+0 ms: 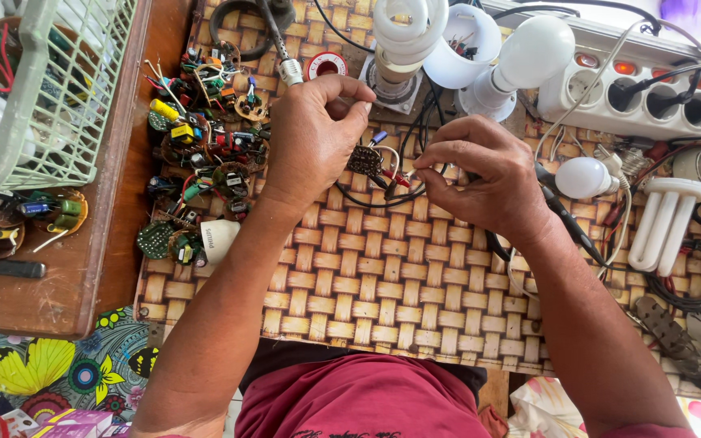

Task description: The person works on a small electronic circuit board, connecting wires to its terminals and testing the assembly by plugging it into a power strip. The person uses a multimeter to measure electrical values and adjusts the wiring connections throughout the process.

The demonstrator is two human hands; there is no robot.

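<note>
Two hands are meeting over a small circuit board (364, 160) near the middle of the woven counter (383, 284). The left hand (316, 134) is pinching the board's upper edge between thumb and curled fingers, holding it just off the mat. The right hand (480, 174), closed around something thin I cannot make out, is working at the red and black wires (395, 180) trailing from the board's 3 o'clock side. Judging by the grip, the wire ends are being handled at the board, and any further move there would call for a steady board and fine fingertip control.

At 12 o'clock, a spiral lamp (406, 32) is standing on its square base, beside a smooth white bulb (529, 53). A white power strip (651, 93) with black plugs is lying at 2 o'clock. A heap of salvaged boards (200, 154), knobbly with coloured parts, is spreading at 9 o'clock. A pale green plastic basket (50, 89) is sitting at 10 o'clock on a wooden tray (99, 268).
</note>
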